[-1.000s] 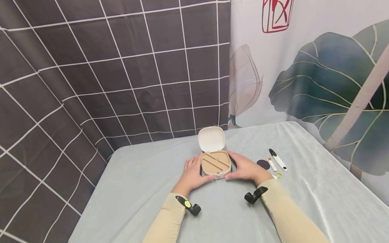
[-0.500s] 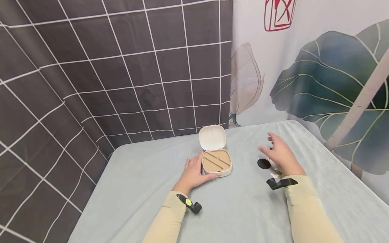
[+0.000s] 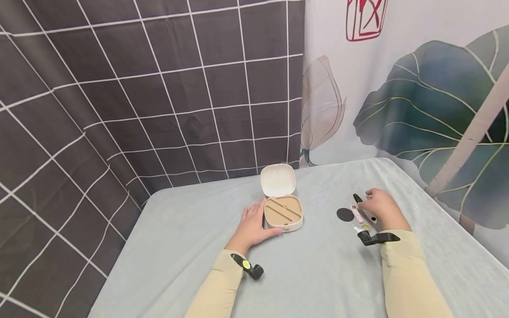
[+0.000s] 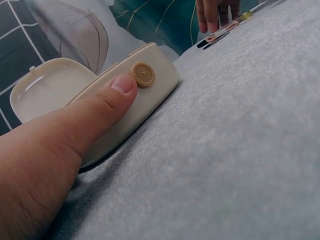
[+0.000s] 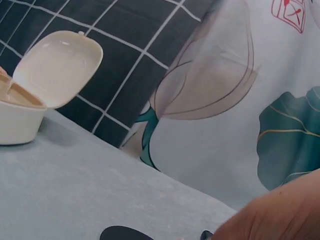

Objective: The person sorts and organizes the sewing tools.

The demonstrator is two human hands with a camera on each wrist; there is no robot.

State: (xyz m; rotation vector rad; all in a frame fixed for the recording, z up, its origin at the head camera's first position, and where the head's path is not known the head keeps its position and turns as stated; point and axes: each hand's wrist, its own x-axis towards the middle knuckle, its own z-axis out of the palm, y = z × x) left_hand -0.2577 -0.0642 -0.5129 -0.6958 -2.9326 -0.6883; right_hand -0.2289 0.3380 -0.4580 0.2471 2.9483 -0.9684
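A cream sewing-kit-style box [image 3: 283, 213] with a tan inner tray stands on the cloth, its white lid [image 3: 278, 180] raised. My left hand [image 3: 249, 229] holds its near left corner, thumb on the front beside a tan button-shaped catch [image 4: 143, 74] and fingers along the left side. On the right, my right hand [image 3: 382, 209] reaches down over a slim black-and-white tool [image 3: 358, 198], possibly thread snips, partly covering it. In the left wrist view its fingers [image 4: 212, 20] point downward by the small items. Whether they touch the tool is hidden.
Left of the right hand lie a dark round disc [image 3: 345, 214] and a pinkish strip-like item [image 3: 356, 213]. Nearer are a small yellowish round piece [image 3: 365, 227] and a white bit. The pale cloth-covered table [image 3: 191, 247] meets hanging curtains at the back.
My right hand has let go of the box and moved right, then down among the small items over the black-and-white tool. My left hand stays at the box.
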